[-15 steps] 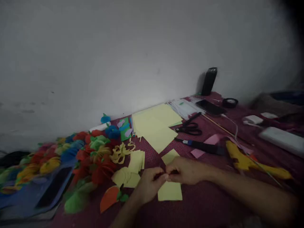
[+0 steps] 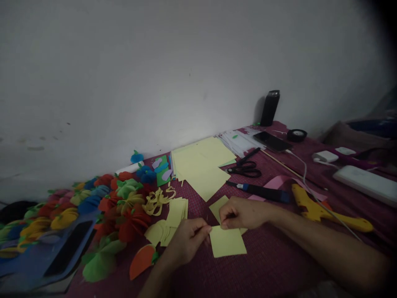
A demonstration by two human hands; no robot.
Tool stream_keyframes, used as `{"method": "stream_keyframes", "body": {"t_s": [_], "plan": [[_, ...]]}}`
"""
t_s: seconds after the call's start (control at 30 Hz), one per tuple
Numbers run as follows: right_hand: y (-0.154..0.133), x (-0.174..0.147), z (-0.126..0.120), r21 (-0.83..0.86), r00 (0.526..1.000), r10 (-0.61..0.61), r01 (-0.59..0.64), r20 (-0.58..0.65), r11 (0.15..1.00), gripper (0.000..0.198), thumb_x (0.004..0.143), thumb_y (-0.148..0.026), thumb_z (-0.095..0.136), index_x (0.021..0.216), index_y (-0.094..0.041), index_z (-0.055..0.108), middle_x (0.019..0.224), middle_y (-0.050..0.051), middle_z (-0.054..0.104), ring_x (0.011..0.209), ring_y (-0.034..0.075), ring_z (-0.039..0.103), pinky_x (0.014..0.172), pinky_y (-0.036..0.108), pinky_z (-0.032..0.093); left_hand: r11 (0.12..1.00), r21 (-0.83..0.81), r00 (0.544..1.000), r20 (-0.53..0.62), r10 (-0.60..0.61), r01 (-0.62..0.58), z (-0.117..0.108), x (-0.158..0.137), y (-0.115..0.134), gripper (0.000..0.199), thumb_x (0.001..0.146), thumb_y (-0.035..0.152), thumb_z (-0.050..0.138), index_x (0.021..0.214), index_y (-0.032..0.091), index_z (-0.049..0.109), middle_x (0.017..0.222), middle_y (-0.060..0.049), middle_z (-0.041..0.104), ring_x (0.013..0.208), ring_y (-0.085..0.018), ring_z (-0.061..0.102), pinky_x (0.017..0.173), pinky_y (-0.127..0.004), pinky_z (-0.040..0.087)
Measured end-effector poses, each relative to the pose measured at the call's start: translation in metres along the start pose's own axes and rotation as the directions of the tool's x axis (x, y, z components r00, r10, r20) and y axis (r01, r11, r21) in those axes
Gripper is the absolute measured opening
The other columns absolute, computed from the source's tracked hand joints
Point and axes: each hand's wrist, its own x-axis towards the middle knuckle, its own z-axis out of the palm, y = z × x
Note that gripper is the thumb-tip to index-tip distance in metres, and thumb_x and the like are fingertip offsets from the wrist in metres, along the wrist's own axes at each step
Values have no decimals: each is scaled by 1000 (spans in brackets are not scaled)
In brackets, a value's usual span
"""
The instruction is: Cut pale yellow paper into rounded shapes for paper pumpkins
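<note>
A pale yellow square of paper [image 2: 228,243] is between my hands over the dark red cloth. My left hand [image 2: 188,242] is closed in a pinch, its thumb and fingertip at the square's upper left corner. Bent over the top edge of the same square, my right hand [image 2: 243,213] has its fingers pressed together on the paper. Another yellow piece [image 2: 217,205] lies partly under my right hand. Left of my left hand are a stack of yellow squares [image 2: 176,212] and rounded yellow cutouts [image 2: 157,231].
Colourful paper pumpkins [image 2: 124,203] crowd the left side. Larger yellow sheets [image 2: 204,159] lie toward the wall. On the right are black scissors [image 2: 245,169], a utility knife [image 2: 263,191], a yellow glue gun [image 2: 325,211], a phone [image 2: 272,141] and a white power bank [image 2: 367,182].
The yellow square has turned and shifted slightly right. My hands have moved apart from fingertips together, the left to the corner and the right along the top edge.
</note>
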Motion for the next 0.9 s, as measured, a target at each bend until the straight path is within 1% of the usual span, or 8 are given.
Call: {"method": "stream_keyframes", "body": {"t_s": [0.13,0.23,0.33,0.4,0.47,0.67,0.83,0.9], "plan": [[7,0,-7,95,998,57,-54,-29,994,23,77,-32,50,71,-11,58,55,-5,42,48,6,35,43,16,27,966,-234,977,-153,-148,110,-9,3,-8,28,81,34,39,68,15,54,55,-1,59,49,-11,51,49,-21,35],[7,1,-4,111,997,61,-56,-45,992,22,77,-32,50,70,-12,57,54,-6,41,48,6,36,43,15,27,900,-420,979,-106,-174,114,3,6,-8,30,83,37,34,82,15,53,68,-2,59,53,-11,51,47,-21,36],[5,4,3,112,998,28,-22,-55,993,19,77,-28,51,68,-12,56,54,-6,41,48,5,37,43,15,27,942,-332,990,-109,-95,54,23,9,-6,27,78,39,45,73,14,55,61,3,48,56,-9,43,49,-19,31],[5,6,7,147,998,34,-25,-58,989,18,77,-27,50,67,-12,56,54,-6,41,47,5,38,43,14,29,950,-305,985,-128,-118,74,33,11,-6,34,79,41,44,59,14,50,53,5,36,51,-8,34,46,-19,26],[7,7,9,205,997,61,-50,-49,977,19,76,-29,51,68,-13,55,53,-6,41,46,5,40,42,15,31,945,-314,979,-142,-143,93,35,12,-9,36,79,43,42,56,15,46,52,6,31,50,-8,30,45,-19,23],[11,6,4,275,994,113,-107,-6,955,23,76,-33,51,66,-12,55,54,-2,54,45,7,46,43,16,34,936,-337,972,-168,-165,101,23,11,-15,35,78,44,44,57,15,45,53,5,33,51,-8,30,46,-20,24],[16,1,-10,259,991,136,-133,9,957,19,74,-28,51,66,-12,56,53,-2,55,44,6,45,43,16,34,943,-313,960,-210,-187,115,12,9,-20,35,78,44,43,59,15,45,55,5,32,52,-8,31,46,-20,24],[16,1,-13,280,985,169,-152,-35,948,19,75,-28,50,67,-12,56,53,-2,54,45,7,45,45,17,36,948,-298,957,-225,-181,109,10,8,-22,35,78,43,43,58,15,44,54,5,31,52,-8,30,46,-20,24]]}}
